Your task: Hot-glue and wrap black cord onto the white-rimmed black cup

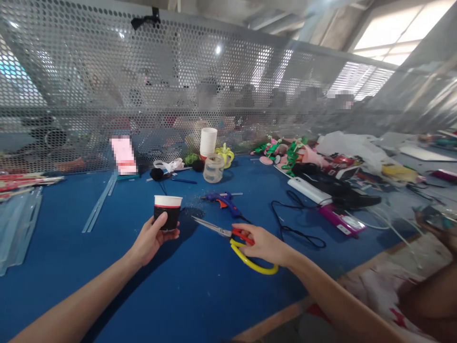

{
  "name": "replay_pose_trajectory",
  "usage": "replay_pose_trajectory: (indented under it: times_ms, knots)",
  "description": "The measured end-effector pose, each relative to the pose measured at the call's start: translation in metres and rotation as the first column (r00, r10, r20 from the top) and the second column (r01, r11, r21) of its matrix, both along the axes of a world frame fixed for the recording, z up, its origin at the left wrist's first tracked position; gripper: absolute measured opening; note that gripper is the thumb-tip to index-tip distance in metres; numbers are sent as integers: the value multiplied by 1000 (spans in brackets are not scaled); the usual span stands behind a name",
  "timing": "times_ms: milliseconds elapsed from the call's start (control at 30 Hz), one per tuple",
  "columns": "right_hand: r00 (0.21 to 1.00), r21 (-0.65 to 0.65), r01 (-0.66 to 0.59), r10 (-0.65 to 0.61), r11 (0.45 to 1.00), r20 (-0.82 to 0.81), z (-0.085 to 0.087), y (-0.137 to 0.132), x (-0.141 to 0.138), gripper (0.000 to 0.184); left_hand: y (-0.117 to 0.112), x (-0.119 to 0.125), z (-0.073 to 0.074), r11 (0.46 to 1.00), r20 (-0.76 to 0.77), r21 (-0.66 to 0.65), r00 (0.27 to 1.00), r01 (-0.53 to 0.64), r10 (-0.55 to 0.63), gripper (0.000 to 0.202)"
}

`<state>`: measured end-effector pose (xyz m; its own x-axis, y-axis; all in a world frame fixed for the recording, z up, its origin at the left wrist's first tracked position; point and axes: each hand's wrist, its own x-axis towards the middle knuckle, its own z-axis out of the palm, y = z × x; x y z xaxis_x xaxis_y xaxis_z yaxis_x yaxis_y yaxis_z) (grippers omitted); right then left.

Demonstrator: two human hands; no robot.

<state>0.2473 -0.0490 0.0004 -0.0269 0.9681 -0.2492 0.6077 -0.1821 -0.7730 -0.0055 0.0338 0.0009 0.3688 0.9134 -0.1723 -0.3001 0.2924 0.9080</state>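
My left hand (148, 242) is closed round a paper cup (172, 207) and holds it upright above the blue table. The cup has a white rim, a thin red band and a black covering lower down. A black strand runs from near the rim toward a ball of black yarn (156, 174). In my right hand (267, 244) is a pair of scissors (214, 228), gripped by its red handle. The yellow handle loop hangs below the fingers, and the blades point left toward the cup, apart from it. Just beyond the scissors lies a blue glue gun (224, 201).
Behind stand a glass jar (213, 169) and stacked white cups (208, 142) near a perforated metal screen (171, 95). Clear glue sticks (21, 228) lie at left. At right are a power strip (341, 220), black cable (303, 233) and craft flowers (293, 155). Another person sits far right.
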Motion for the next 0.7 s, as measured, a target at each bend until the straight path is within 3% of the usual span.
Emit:
replay_pose_trajectory:
  times_ms: [67, 200, 267, 333, 400, 467, 567, 633, 700]
  knots:
    - [970, -34, 59, -66, 998, -233, 0, 2, -3, 52, 0, 0, 0, 1000, 13, 9, 1000, -1, 1, 40]
    - [844, -63, 123, -138, 990, -519, 7, 4, -7, 46, 0, 0, 1, 1000, 12, 17, 1000, 16, -16, 39]
    - [760, 36, 78, -36, 996, -649, 14, 5, -9, 43, 0, 0, 3, 1000, -3, 20, 1000, 24, -24, 39]
    - [732, 195, 7, 128, 981, -669, 24, 7, -12, 42, 1, -1, 5, 999, -26, 37, 999, 30, -29, 38]
    - [788, 306, -88, 254, 948, -561, 34, 12, -17, 47, 2, -2, 8, 996, -55, 72, 998, 42, -38, 37]
    - [885, 374, -167, 306, 912, -351, 43, 18, -24, 56, 3, -5, 12, 993, -94, 114, 995, 44, -33, 37]
    - [973, 513, -213, 227, 832, 35, 47, 29, -37, 64, 5, -8, 18, 983, -182, 179, 983, 34, -1, 39]
    - [966, 575, -248, 159, 780, 201, 44, 35, -45, 64, 5, -10, 19, 977, -245, 213, 969, 26, 28, 41]
    - [952, 586, -271, 124, 763, 279, 37, 40, -50, 61, 6, -10, 19, 971, -297, 236, 954, 31, 42, 43]
